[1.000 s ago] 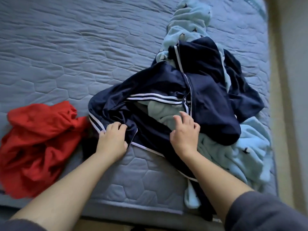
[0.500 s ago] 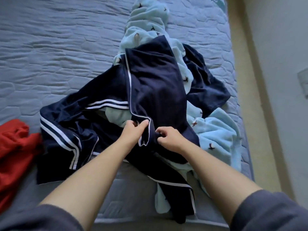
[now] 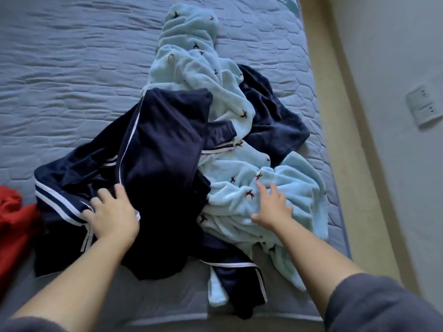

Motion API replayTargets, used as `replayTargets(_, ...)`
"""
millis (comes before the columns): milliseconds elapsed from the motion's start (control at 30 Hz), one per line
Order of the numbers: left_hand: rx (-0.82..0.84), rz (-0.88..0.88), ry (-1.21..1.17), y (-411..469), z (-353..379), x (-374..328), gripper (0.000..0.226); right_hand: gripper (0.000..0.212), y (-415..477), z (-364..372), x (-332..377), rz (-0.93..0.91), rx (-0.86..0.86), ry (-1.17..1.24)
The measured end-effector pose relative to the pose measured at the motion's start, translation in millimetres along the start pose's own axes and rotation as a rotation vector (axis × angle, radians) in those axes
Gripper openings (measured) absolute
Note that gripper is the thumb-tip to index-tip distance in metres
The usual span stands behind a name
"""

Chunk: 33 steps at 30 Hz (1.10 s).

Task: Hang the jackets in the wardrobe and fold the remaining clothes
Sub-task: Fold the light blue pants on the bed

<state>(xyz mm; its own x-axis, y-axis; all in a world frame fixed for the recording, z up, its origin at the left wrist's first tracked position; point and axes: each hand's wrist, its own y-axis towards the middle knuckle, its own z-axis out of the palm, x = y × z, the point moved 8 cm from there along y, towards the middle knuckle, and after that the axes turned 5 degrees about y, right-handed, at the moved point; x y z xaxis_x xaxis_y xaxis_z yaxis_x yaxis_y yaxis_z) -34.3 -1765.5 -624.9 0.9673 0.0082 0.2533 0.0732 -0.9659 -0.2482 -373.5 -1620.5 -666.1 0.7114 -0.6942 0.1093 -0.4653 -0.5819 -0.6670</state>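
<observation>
A quilted blue-grey mattress is seen from above, with a heap of clothes piled at the centre of the frame. A navy satin garment with white piping is spread across the centre and lower left of the heap. The left hand is laid on it at lower centre-left, fingers splayed and fairly straight, nothing plainly gripped. A pale blue fleece garment with small dark motifs runs from top centre to lower right, partly under the navy one. The right hand is held open against it, fingers spread and slightly blurred. A darker navy plush piece lies at centre right. A red garment is bunched at the left edge.
</observation>
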Motion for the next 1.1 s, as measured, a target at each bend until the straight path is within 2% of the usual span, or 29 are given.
replayTargets(33, -0.036, 0.126, 0.014, -8, 1, -14, 0.072, 0.093, 3, 8, -2, -0.018, 0.041, -0.022)
replayTargets(100, -0.084, 0.418, -0.012, -29, 4, -59, 0.091, 0.084, 8, 21, -1, -0.091, 0.037, -0.084)
replayTargets(167, -0.112, 0.64, -0.083, -50, 3, -107, 0.092, 0.06, 10, 29, 3, -0.146, 0.007, -0.129)
replayTargets(233, -0.14, 0.84, -0.071, -68, 1, -150, 0.089, 0.039, 7, 35, 10, -0.19, 0.072, -0.133)
replayTargets(300, -0.078, 1.014, 0.027, -86, 11, -180, 0.086, 0.01, 2, 35, 23, -0.286, 0.179, -0.071)
replayTargets(333, -0.016, 1.048, 0.073, -91, 19, -187, 0.085, 0.004, 0, 31, 28, -0.329, 0.208, -0.003)
replayTargets(400, 0.033, 1.001, 0.119, -90, 22, -192, 0.082, 0.023, -4, 15, 30, -0.35, 0.222, 0.192)
replayTargets(467, -0.025, 0.901, 0.069, -79, 3, -190, 0.056, 0.033, -10, -4, 28, -0.344, 0.24, 0.41)
replayTargets(567, -0.033, 0.829, -0.131, -60, -39, -187, 0.012, 0.021, -28, -32, 29, -0.355, 0.272, 0.74)
replayTargets(633, 0.068, 0.772, -0.255, -49, -64, -176, 0.019, 0.008, -36, -55, 30, -0.347, 0.225, 0.889)
replayTargets(667, 0.119, 0.732, -0.23, -45, -75, -168, 0.027, 0.01, -41, -65, 30, -0.341, 0.207, 0.885)
replayTargets(733, 0.216, 0.679, -0.032, -40, -88, -144, 0.038, 0.016, -49, -76, 26, -0.298, 0.255, 0.85)
replayTargets(833, 0.332, 0.545, 0.253, -35, -97, -93, 0.051, 0.013, -56, -74, 15, -0.166, 0.349, 0.847)
replayTargets(967, 0.37, 0.355, 0.367, -30, -90, -55, 0.052, 0.022, -43, -73, 19, -0.164, 0.196, 0.694)
replayTargets(1100, 0.718, 0.183, 0.584, -37, -24, 11, 0.053, 0.02, -17, -53, 47, -0.204, 0.168, 0.576)
